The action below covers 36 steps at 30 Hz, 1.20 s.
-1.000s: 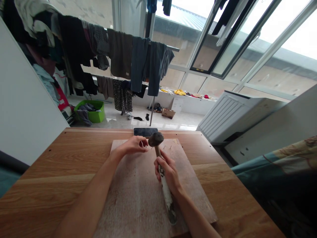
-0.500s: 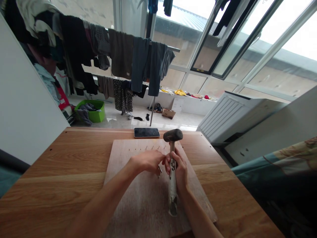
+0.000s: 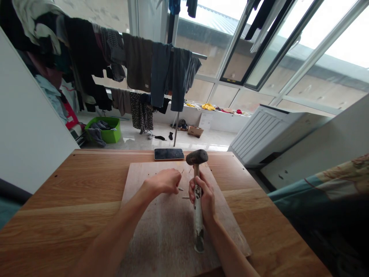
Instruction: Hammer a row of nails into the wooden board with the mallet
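My right hand [image 3: 206, 194] is wrapped round the pale, worn handle of a hammer [image 3: 198, 215], whose dark head [image 3: 197, 157] points up and away from me. A thin nail [image 3: 185, 197] juts leftward from the fingers of that same hand. To its left, my left hand [image 3: 165, 181] is closed above the board, and the end of another nail [image 3: 180, 189] sticks out below its fingers. Under both hands lies a wooden board [image 3: 167, 238]. Slanted nails [image 3: 182, 171] stand near its far edge, partly covered by my left hand. Small dark holes or nail heads also dot the board.
The board rests on a wood-grain table [image 3: 95, 184]. A phone [image 3: 169, 154] lies beyond the board, by the table's far edge. Past it are a green basin [image 3: 111, 134] with cloth, a drying rack hung with clothes [image 3: 138, 63], and a white ribbed panel [image 3: 259, 130] at the right.
My left hand has moved left, away from the right hand, and now covers more of the nail row. A nail shows at my right fingers. The hammer stays in the right hand.
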Available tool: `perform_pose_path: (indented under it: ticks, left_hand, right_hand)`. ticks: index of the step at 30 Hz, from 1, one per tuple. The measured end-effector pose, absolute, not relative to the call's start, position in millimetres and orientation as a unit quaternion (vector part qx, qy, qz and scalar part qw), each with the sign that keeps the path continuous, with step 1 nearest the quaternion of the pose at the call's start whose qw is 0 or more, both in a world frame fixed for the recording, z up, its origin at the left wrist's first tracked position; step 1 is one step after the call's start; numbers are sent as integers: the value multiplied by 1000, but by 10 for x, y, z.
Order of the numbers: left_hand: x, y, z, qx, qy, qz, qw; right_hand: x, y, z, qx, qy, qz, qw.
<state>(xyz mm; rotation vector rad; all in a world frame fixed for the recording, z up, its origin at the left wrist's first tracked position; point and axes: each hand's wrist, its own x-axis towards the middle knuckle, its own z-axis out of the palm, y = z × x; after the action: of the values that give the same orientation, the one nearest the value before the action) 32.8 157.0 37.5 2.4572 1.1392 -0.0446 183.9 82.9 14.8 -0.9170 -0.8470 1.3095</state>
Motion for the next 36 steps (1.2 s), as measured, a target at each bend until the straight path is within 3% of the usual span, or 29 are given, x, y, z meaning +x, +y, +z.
perform_pose_path:
  ticks: [9, 12, 17, 30, 36]
  left_hand:
    - [-82, 1645, 730, 879, 376, 90, 280]
    - [-309, 1677, 824, 849, 426, 123, 288]
    - [-501, 1808, 633, 807, 512, 117, 269]
    - [-227, 1873, 364, 811, 514, 77, 269]
    - [-288, 1931, 271, 812, 475, 108, 322]
  right_hand:
    - [1834, 832, 149, -404, -361, 573, 616]
    - [1829, 830, 149, -399, -367, 574, 614]
    - [1815, 817, 146, -400, -370, 576, 609]
    - [1803, 809, 142, -404, -375, 575, 604]
    - [1771, 804, 125, -385, -389, 601, 584]
